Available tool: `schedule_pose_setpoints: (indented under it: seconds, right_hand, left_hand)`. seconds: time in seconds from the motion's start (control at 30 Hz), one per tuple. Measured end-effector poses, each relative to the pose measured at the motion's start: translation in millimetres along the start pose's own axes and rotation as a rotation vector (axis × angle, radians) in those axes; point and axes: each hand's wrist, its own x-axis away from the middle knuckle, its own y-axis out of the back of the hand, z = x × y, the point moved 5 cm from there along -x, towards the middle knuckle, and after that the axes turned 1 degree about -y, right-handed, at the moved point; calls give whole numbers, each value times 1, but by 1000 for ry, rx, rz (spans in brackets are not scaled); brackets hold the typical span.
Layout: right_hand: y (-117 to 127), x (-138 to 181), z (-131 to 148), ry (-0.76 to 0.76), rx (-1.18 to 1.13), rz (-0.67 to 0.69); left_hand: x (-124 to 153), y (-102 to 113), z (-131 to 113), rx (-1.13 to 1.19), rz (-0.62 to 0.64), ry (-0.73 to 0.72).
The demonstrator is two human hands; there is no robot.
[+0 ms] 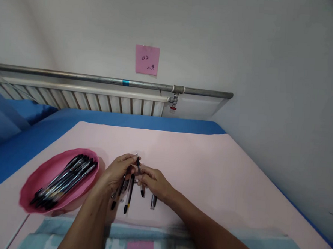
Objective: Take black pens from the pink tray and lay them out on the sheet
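Note:
My left hand [120, 171] pinches a slim pen [138, 165] with a black grip, its pale tip pointing up and away. My right hand [154, 181] closes its thumb and fingers on the same pen lower down. Beneath the right fingers a black pen end [142, 193] shows; whether it belongs to the held pen I cannot tell. Below my hands, a clear pen with a black end [126, 208] lies on the pink tabletop [208, 172], and another dark pen [114, 204] is beside it, partly hidden by the left hand. Short black and clear pieces [153, 202] lie under my right wrist.
A pink scalloped bowl [27, 185] full of pens [67, 180] stands at the left. Blue cloth [144, 121] borders the table's far edge. Behind it are a white radiator [125, 105], a metal pipe [101, 79] and a pink note [147, 60] on the wall.

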Motion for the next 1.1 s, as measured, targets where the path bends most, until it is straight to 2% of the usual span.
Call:
schedule_pose_setpoints:
  seconds: [0.3, 0.5, 0.67, 0.93, 1.1]
  right_hand:
    - [2, 1, 3, 58, 40, 44]
    - [2, 0, -3, 64, 56, 13]
    - [2, 0, -7, 9, 21, -7]
    - [0, 1, -2, 54, -108, 16]
    - [1, 0, -4, 60, -39, 5]
  left_hand:
    - [1, -2, 0, -33, 36, 0]
    - [-2, -1, 4, -120, -25, -27]
    - [-1, 0, 1, -171, -82, -66]
    - [1, -7, 2, -114, 38, -33]
    - [-1, -3, 2, -179, -10, -52]
